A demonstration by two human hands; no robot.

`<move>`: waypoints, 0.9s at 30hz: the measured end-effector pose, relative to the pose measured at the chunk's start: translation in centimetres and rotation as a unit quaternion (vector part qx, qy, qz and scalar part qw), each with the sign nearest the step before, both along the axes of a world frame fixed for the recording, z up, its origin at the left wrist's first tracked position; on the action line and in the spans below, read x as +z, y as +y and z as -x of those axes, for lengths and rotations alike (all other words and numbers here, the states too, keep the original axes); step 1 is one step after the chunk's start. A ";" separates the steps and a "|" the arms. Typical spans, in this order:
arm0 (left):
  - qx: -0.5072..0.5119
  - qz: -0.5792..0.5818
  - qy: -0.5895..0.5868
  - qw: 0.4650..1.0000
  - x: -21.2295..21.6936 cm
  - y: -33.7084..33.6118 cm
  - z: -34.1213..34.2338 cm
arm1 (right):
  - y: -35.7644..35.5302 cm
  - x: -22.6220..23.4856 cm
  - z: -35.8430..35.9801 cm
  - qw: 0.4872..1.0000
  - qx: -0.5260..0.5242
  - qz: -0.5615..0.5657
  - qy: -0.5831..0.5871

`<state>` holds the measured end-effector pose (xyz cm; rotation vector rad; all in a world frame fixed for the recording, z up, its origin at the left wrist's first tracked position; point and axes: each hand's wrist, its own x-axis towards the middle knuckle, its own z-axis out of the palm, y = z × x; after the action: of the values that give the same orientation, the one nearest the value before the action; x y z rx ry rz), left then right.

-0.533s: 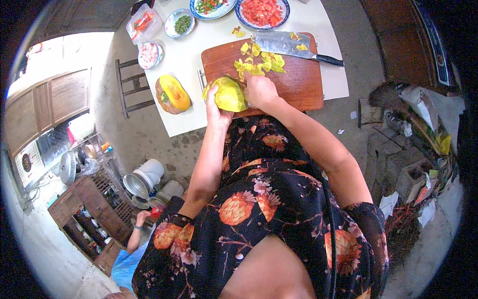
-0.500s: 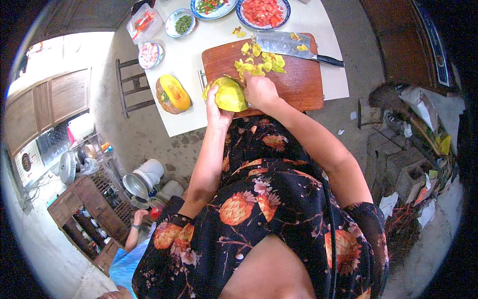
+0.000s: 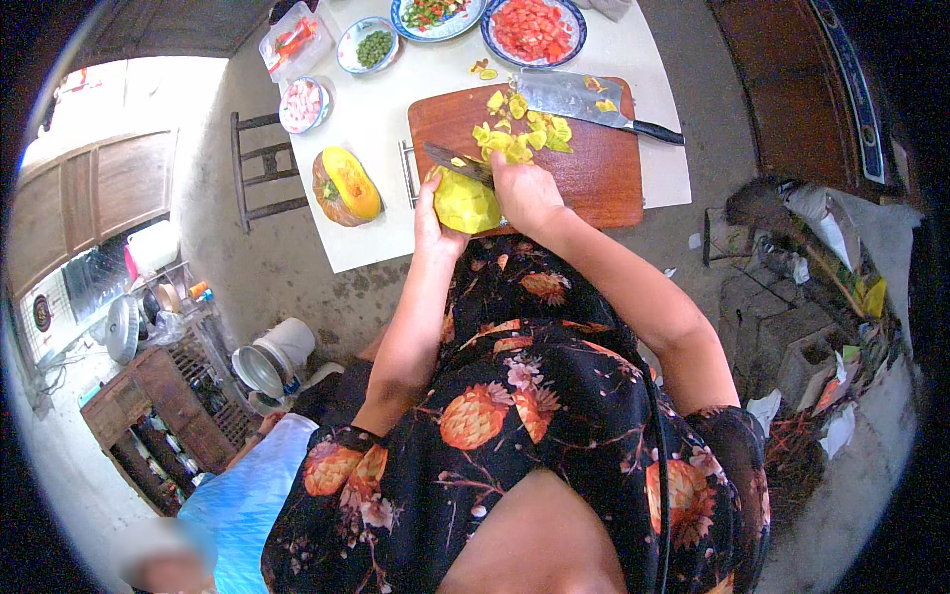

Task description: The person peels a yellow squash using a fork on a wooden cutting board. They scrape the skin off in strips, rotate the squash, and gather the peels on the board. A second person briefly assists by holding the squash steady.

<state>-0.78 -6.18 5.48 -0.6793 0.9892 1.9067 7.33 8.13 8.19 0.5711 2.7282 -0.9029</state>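
My left hand (image 3: 436,226) is closed around the left side of a peeled yellow-green pumpkin piece (image 3: 469,203), which it steadies at the near edge of the brown cutting board (image 3: 604,178). In my right hand (image 3: 527,195) is a dark-bladed knife (image 3: 458,161); its blade points left across the top of the pumpkin piece, with a bit of yellow on it. Yellow-green peelings (image 3: 524,136) lie heaped just beyond. A broad cleaver (image 3: 574,96) with a black handle rests across the board's far right corner. Left of the board sits an unpeeled cut pumpkin half (image 3: 345,186), orange flesh showing.
Along the table's far side stand a bowl of chopped red pieces (image 3: 535,32), a plate of mixed chopped peppers (image 3: 435,14), a bowl of green bits (image 3: 373,48), a bowl of pale pink pieces (image 3: 303,105) and a plastic tub (image 3: 296,43). At lower left is a person in blue (image 3: 242,495).
The knife blade has come into sight above the pumpkin piece, and my right hand has shifted slightly right and nearer. The person at lower left has moved further into view.
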 end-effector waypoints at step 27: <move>-0.032 0.230 0.087 0.969 1.6 0.4 1.8 | 0.8 -2.1 4.4 0.989 0.091 0.051 -0.107</move>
<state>-2.59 -5.78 7.05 -0.7354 1.5734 1.7125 2.92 8.88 6.07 0.3686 2.4793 -0.8752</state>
